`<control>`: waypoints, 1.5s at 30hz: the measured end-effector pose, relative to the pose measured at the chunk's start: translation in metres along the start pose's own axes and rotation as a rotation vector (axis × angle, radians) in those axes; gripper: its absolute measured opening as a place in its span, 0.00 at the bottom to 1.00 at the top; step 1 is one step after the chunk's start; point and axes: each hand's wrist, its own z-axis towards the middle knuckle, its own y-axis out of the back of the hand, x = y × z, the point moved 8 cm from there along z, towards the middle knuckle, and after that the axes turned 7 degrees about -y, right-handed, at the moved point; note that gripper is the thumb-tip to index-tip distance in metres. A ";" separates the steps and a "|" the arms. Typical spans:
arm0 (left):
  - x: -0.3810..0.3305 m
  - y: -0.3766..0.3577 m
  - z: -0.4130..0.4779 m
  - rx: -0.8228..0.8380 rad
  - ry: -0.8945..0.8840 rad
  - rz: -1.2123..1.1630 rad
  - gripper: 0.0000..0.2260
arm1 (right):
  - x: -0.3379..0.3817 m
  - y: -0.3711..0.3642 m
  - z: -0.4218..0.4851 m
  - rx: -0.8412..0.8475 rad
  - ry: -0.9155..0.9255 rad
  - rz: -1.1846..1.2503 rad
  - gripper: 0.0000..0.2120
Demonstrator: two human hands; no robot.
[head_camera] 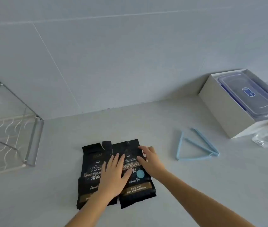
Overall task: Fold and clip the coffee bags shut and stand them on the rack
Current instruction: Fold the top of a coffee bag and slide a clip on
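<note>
Two hands (pixel 113 174), two bags (pixel 136 190), two clips (pixel 195 148)

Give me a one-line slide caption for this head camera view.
Both hands, left hand and right hand, press flat on two black coffee bags lying on the counter, blue clips and rack nearby.

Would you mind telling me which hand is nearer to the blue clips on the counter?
Right. The right hand rests on the right coffee bag, just left of the blue clips; the left hand lies farther left.
</note>
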 end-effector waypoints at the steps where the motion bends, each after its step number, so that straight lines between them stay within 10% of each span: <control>1: 0.004 0.003 -0.006 -0.075 0.018 -0.023 0.31 | -0.005 -0.004 0.000 -0.001 -0.049 0.072 0.20; 12: 0.011 0.051 -0.025 -0.321 0.148 -0.909 0.25 | 0.025 0.024 -0.053 -0.110 0.168 0.362 0.15; 19: -0.016 0.095 -0.038 -0.422 -0.116 -0.852 0.14 | 0.057 0.052 -0.074 -0.187 0.284 0.267 0.18; 45: -0.017 0.125 -0.063 -0.722 -0.111 -0.921 0.13 | 0.080 0.065 -0.090 -0.252 0.422 0.331 0.16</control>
